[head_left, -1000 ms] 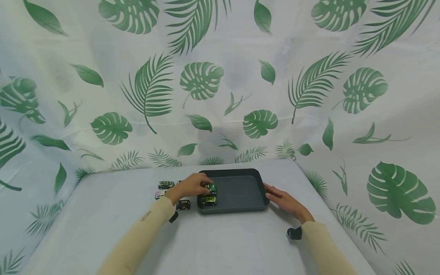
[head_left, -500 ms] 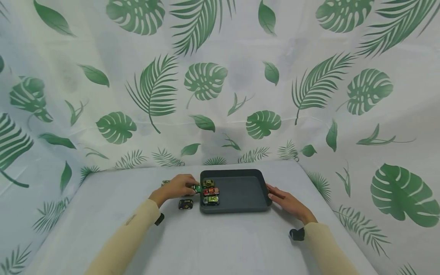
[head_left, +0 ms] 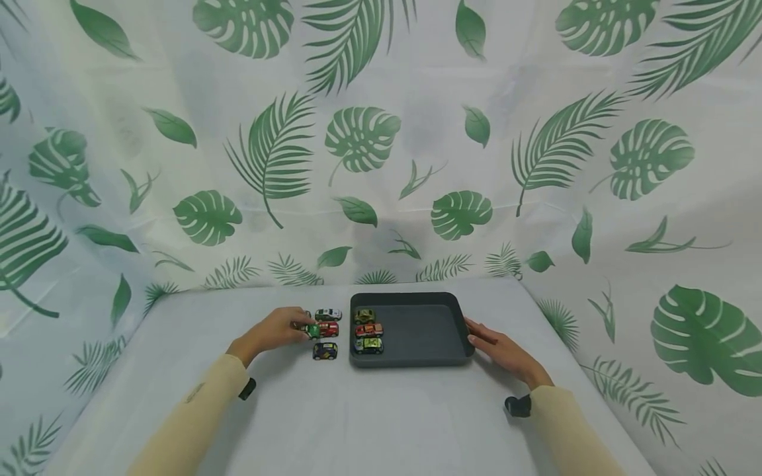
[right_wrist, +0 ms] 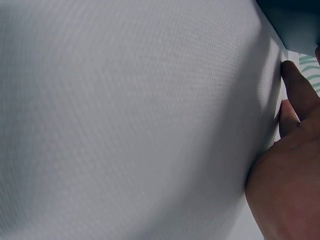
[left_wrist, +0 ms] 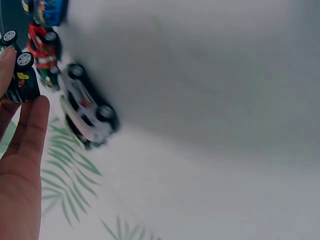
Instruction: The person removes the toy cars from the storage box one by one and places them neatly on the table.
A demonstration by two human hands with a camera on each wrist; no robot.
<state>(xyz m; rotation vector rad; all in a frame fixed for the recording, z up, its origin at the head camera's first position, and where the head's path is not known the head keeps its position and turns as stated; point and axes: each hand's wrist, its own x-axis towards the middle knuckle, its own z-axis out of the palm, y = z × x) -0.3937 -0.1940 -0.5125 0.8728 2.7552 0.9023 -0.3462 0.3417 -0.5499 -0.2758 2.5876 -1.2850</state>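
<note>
My left hand (head_left: 276, 328) pinches a green toy car (head_left: 312, 331) between thumb and fingers, left of the tray. In the left wrist view that toy car (left_wrist: 24, 82) shows its dark side and wheels, held off the table. Close by on the table are a red toy car (head_left: 329, 328), a white toy car (head_left: 329, 314) and a dark toy car with yellow marks (head_left: 325, 351). The fingers of my right hand (head_left: 506, 357) touch the right side of the grey tray (head_left: 425, 334). In the right wrist view, the tray (right_wrist: 295, 25) shows only a corner.
Along the tray's left wall stand a gold-green toy car (head_left: 364, 317), an orange-red one (head_left: 369, 330) and a yellow-green one (head_left: 369, 345). The white table (head_left: 381, 423) meets a leaf-print cloth (head_left: 381, 165) at the back and sides.
My left hand has moved left, carrying the green toy car from the tray's left part to beside the red car on the table. My right hand stays at the tray's side.
</note>
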